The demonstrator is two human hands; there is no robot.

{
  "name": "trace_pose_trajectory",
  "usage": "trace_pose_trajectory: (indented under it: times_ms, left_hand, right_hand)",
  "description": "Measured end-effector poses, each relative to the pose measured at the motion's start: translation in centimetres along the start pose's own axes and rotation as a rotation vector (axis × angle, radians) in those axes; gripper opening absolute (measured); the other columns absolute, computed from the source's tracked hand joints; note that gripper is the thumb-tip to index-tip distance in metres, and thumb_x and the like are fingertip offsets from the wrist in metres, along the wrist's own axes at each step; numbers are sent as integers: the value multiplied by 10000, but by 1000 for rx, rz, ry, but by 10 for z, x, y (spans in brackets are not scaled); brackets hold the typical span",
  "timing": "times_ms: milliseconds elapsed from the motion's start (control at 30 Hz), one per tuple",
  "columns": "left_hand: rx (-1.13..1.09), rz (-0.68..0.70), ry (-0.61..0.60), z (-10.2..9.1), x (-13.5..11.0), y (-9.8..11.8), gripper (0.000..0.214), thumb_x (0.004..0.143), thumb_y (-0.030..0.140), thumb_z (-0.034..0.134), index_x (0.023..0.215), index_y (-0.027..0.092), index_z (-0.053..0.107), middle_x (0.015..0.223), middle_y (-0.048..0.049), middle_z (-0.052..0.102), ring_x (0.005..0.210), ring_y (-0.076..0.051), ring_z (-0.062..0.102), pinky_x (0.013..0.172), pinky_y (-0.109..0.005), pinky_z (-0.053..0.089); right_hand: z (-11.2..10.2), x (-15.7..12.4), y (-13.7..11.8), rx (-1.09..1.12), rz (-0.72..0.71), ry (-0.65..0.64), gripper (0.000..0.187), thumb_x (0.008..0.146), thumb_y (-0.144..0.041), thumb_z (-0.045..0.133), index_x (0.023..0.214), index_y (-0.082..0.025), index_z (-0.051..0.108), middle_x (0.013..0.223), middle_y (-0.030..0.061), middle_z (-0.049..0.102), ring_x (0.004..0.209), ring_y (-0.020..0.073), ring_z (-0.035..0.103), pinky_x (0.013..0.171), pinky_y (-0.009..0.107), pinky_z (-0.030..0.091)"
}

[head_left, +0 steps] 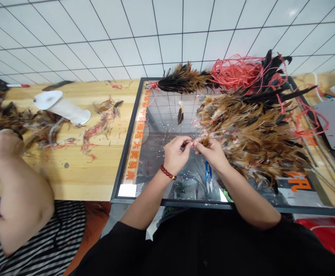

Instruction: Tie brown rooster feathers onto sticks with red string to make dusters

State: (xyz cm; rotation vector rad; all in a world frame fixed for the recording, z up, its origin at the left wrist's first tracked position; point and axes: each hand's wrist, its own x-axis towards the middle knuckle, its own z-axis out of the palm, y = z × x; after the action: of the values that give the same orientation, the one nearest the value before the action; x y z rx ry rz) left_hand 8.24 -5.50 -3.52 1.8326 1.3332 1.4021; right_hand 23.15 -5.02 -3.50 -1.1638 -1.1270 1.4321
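My left hand (175, 154) and my right hand (210, 151) meet over a black-framed glass panel (132, 132). Between their fingertips they pinch a small bunch of brown feathers (204, 142) wrapped with a bit of red string. My left wrist wears a red bead bracelet (167, 173). A large heap of brown and black feathers (253, 126) lies just right of my right hand. Blue thread snips (208, 180) rest on the glass below my hands.
A tied feather bundle (183, 80) and a tangle of red string (236, 73) lie at the panel's far edge. A white spool (62, 107) and feather scraps lie on the wooden table (98, 172). Another person's arm (20, 191) works with feathers at the left.
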Motion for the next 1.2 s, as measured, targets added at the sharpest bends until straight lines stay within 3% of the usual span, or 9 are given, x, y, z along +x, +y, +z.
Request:
trace_pose_trajectory:
  times_ms: [233,400,500,600,700,867,1033,1200]
  left_hand:
    - [77,-15,-73,-4,2,2,124,828,85,567,893,190,573,834,-29,657,762,-151,625,730,-277,492]
    - [-72,-105,-91,-4,2,3,167,807,74,580,888,200,508,819,-4,614,770,-128,599,758,-266,474]
    - [-295,-273,-107,-5,5,4,191,813,157,653,958,197,535,807,7,622,746,-110,603,739,-247,483]
    - [-568,-526,-198,-4,7,6,301,790,322,740,1015,180,598,801,-5,658,711,-114,632,673,-242,510]
    - [-703,-712,-259,-2,8,7,357,675,395,840,843,130,671,700,-22,670,635,-117,633,611,-243,517]
    - [-896,-876,-65,-3,13,4,340,522,245,924,742,119,697,667,-18,687,611,-103,647,628,-238,527]
    - [-1015,-922,84,-4,17,-1,347,478,163,923,735,124,692,674,-3,689,619,-87,649,642,-220,528]
    - [-931,-772,-2,1,12,0,394,469,190,939,789,134,716,719,-6,710,654,-97,655,669,-236,533]
  right_hand:
    - [-1,3,6,-46,-30,47,399,751,-563,725,790,-187,597,656,-34,561,558,93,522,562,241,450]
    - [-9,7,8,-88,-125,94,337,813,-526,671,813,-200,585,624,-40,549,561,99,508,579,243,432]
    - [-12,6,5,-183,-178,97,283,847,-471,638,817,-192,600,630,-37,548,566,95,490,573,238,401]
    - [-11,1,-2,-292,-228,67,259,852,-438,637,807,-183,622,650,-26,563,583,97,486,576,241,395]
    - [-9,-2,-5,-315,-267,13,257,855,-436,646,834,-180,649,732,3,630,658,116,552,634,255,449]
    - [-12,0,-2,-157,-239,152,331,832,-492,694,992,-210,625,822,-4,645,629,105,543,614,256,468]
    - [-11,2,1,-22,-211,97,428,759,-463,785,1064,-231,596,735,-41,590,613,106,517,577,243,445]
    - [-6,4,6,21,-170,89,350,752,-496,771,886,-220,603,704,-32,601,587,105,511,570,250,441]
